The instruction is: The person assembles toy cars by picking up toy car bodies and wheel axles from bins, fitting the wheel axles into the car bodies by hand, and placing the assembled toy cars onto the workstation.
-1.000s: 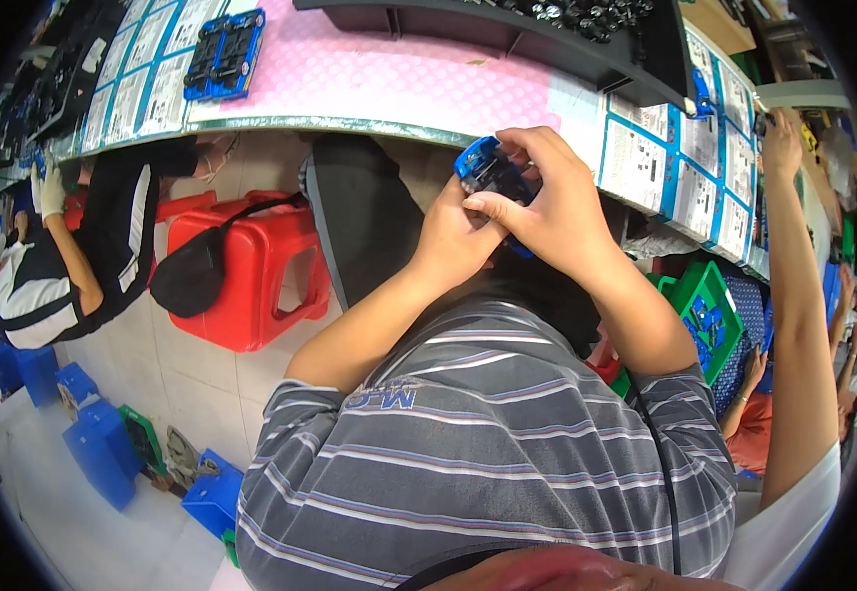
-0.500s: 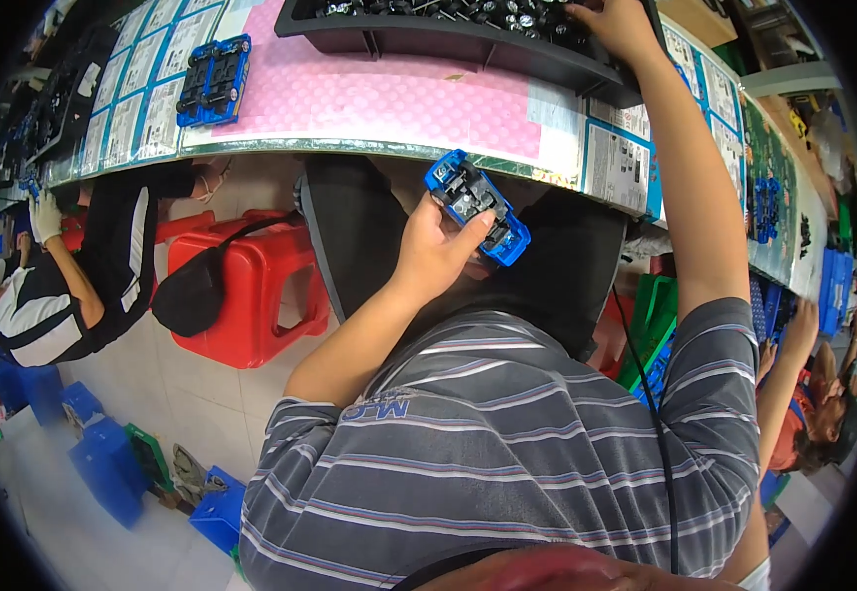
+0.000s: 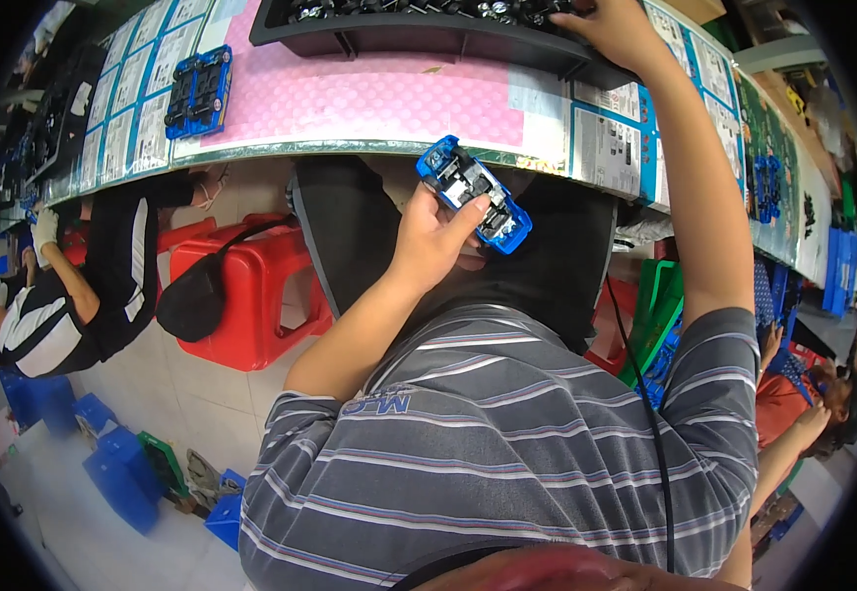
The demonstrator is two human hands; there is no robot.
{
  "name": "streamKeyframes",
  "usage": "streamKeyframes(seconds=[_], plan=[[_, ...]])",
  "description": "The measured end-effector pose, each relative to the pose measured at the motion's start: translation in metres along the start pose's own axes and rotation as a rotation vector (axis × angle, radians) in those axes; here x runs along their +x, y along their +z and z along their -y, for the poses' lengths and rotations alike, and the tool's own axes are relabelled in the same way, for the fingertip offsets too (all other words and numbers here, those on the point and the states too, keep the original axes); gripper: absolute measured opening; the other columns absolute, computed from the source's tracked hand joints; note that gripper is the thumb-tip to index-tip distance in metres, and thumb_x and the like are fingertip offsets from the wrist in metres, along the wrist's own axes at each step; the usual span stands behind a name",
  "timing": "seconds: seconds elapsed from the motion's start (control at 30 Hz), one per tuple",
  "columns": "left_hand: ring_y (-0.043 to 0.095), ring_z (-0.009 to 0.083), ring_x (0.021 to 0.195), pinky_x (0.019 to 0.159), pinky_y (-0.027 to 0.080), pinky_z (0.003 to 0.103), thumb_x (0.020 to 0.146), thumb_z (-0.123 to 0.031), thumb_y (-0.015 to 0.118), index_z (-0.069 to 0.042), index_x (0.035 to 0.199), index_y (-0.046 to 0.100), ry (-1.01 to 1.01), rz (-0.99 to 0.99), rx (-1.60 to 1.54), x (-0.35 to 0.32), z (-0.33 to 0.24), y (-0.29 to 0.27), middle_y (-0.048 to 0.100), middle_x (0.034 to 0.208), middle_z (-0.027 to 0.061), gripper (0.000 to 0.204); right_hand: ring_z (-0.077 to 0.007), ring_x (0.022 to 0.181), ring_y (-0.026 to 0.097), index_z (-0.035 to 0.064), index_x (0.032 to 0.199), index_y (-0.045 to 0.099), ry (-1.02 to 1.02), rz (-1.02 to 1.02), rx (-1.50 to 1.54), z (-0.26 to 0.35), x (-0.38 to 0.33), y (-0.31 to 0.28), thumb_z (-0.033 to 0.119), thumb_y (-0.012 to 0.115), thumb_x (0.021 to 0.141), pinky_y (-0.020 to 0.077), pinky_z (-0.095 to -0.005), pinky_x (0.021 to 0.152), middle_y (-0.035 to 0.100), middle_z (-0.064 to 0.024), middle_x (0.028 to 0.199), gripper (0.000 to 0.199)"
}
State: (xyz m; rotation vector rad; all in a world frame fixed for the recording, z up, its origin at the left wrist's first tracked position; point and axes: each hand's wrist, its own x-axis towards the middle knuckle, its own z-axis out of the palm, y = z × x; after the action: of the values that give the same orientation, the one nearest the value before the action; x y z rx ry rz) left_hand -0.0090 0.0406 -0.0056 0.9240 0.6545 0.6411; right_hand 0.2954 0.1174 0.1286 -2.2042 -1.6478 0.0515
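Observation:
My left hand (image 3: 435, 234) grips a blue toy car (image 3: 493, 209) over my lap, just off the table's near edge. Its dark and silvery underside faces up, with my thumb pressed on it. At the top, my right hand (image 3: 608, 32) reaches into the right end of a long black tray (image 3: 399, 41). The fingers are bent together among small black wheels with shiny hubs (image 3: 493, 10); whatever they pinch is hidden. Two more blue toy cars (image 3: 198, 94) lie side by side on the table to the left, wheels upward.
Pink dotted sheeting (image 3: 350, 103) and printed cards (image 3: 606, 153) cover the table. A red stool (image 3: 241, 295) stands at left, near a person in black and white (image 3: 84, 305). Green crates (image 3: 657, 315) are by my right side; another person (image 3: 793, 404) sits at far right.
My right hand stays at the tray, its fingers shifted slightly among the wheels. The car in my left hand is tilted a little differently. A co-worker's arm at right has lowered.

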Motion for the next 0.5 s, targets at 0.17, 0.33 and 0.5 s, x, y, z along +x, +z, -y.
streamKeyframes(seconds=[0.17,0.33,0.5], plan=[[0.063,0.0099,0.072,0.060,0.052,0.024,0.093,-0.017,0.069,-0.002,0.117,0.052,-0.012,0.010,-0.009,-0.010,0.002,0.009,0.065,0.094,0.0054,0.033,-0.0306,0.082,0.069,0.0031,0.102,0.073,-0.089,0.135,0.074,-0.019,0.017,0.020,0.022,0.082,0.075,0.0535,-0.0372,0.076,0.071,-0.0188,0.089,0.034],[0.063,0.0092,0.072,0.060,0.051,0.022,0.094,-0.016,0.069,-0.002,0.115,0.053,0.025,-0.011,0.019,-0.012,0.007,0.002,0.066,0.094,0.0060,0.030,-0.0387,0.082,0.066,0.0007,0.090,0.073,-0.109,-0.015,0.052,-0.019,0.007,0.019,0.019,0.075,0.080,0.0521,-0.0428,0.076,0.068,-0.0209,0.085,0.021],[0.063,0.0095,0.073,0.061,0.051,0.023,0.095,-0.013,0.066,-0.002,0.116,0.053,0.017,-0.015,-0.033,-0.011,0.003,0.007,0.066,0.095,0.0049,0.028,-0.0389,0.085,0.062,-0.0017,0.093,0.070,-0.159,-0.388,0.243,-0.012,-0.035,0.009,0.018,0.068,0.088,0.0499,-0.0434,0.078,0.063,-0.0213,0.084,0.021]])
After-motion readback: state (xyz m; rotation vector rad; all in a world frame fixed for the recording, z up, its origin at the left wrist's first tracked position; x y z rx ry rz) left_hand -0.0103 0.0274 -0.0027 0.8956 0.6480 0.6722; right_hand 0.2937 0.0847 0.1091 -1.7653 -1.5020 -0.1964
